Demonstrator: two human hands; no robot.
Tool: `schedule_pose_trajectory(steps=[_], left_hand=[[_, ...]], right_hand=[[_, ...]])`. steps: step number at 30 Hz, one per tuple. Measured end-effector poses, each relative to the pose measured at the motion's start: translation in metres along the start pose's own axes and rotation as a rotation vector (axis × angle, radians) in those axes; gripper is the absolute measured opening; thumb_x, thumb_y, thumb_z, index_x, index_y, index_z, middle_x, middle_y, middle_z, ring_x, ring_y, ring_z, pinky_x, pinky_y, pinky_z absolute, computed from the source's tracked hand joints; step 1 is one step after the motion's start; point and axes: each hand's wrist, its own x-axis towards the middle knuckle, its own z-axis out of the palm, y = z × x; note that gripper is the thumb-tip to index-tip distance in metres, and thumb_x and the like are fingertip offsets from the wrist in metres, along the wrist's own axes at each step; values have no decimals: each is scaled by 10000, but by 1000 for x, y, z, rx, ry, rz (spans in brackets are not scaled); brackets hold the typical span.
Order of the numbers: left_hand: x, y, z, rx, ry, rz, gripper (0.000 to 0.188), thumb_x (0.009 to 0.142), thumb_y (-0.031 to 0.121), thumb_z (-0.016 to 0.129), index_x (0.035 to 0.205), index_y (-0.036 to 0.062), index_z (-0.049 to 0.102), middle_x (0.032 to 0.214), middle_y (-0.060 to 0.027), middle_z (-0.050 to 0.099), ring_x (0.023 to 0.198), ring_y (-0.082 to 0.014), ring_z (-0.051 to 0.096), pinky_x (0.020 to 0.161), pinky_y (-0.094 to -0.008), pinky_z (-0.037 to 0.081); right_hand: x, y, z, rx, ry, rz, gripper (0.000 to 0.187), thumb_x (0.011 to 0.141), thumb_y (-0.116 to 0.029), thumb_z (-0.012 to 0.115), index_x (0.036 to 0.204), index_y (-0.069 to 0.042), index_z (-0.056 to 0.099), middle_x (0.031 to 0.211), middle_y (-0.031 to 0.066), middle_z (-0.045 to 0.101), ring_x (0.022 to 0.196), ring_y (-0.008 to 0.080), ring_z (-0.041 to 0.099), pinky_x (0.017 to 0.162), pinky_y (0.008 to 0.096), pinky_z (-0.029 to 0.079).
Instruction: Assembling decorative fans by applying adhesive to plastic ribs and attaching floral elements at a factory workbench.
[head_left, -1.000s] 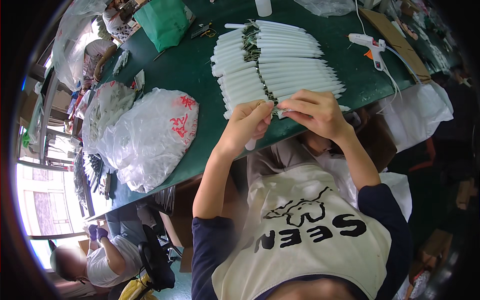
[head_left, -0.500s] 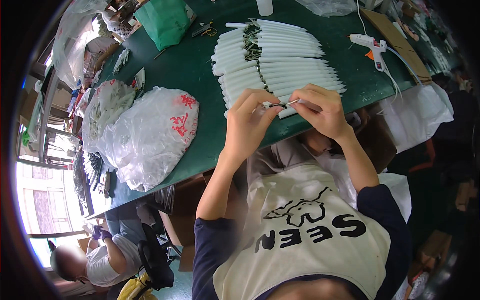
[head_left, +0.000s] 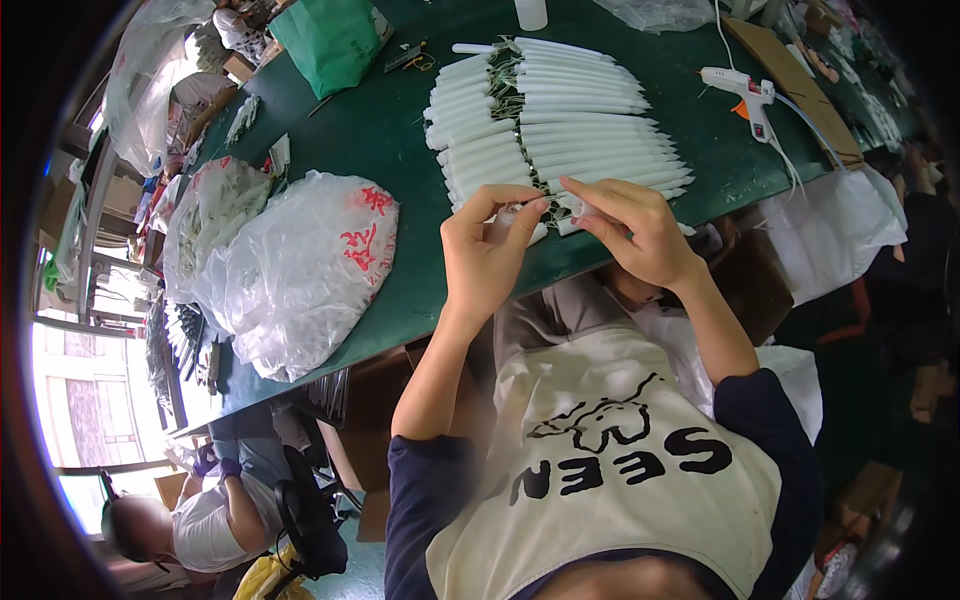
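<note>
the left hand (head_left: pixel 487 255) and right hand (head_left: pixel 630 228) pinch a slim white tube (head_left: pixel 540 208) between fingertips, at the near edge of the green table (head_left: pixel 390 140). it looks light, fairly stiff, easily creased; best held near its ends.

- I'm watching one view only, head-mounted, tilted steeply down over the green table (head_left: pixel 400 130) edge.
- Fisheye bends the rim; left hand (head_left: pixel 487 262) and right hand (head_left: pixel 630 230) sit close, mid-frame.
- Table runs off toward the top.

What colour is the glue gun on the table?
White, with an orange trigger; the glue gun shows in the head view.
</note>
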Motion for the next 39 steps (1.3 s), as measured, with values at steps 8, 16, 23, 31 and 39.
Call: schedule_pose_trajectory(steps=[8, 16, 23, 31, 39], left_hand=[[-1, -2, -1, 43, -47, 19, 92, 852, 36, 716, 928, -1, 681, 858, -48, 709, 689, -43, 579, 593, -185, 456], [-1, -6, 3, 3, -54, 56, 96, 847, 34, 721, 919, -7, 673, 832, -46, 703, 719, -62, 584, 649, -207, 470], [-1, -8, 4, 27, -37, 118, 97, 833, 29, 730, 907, 7, 671, 822, -56, 701, 704, -79, 589, 650, -218, 475], [-2, -8, 5, 60, -9, 158, 108, 818, 23, 736, 904, 12, 670, 826, -63, 705, 705, -102, 612, 659, -231, 489], [-5, -11, 7, 85, -112, 185, 79, 864, -1, 697, 926, -14, 650, 857, -31, 677, 745, -42, 555, 643, -179, 441]], right_hand=[[1, 2, -3, 3, 14, -35, 420, 794, 27, 681, 1210, 12, 628, 902, 132, 665, 708, 233, 614, 634, 304, 484], [2, 1, -3, -24, 9, -67, 424, 778, -2, 701, 1197, 6, 637, 895, 124, 665, 694, 226, 614, 633, 310, 484], [2, 2, -1, -43, 29, -88, 405, 773, 21, 693, 1174, 4, 645, 888, 118, 662, 698, 232, 618, 616, 311, 485], [1, 0, -2, -74, 40, -41, 417, 762, 49, 686, 1174, -6, 647, 896, 115, 665, 713, 231, 605, 614, 312, 483], [1, 2, -2, -91, 47, -60, 436, 743, 49, 697, 1173, -13, 652, 886, 112, 665, 712, 231, 595, 606, 315, 473]])
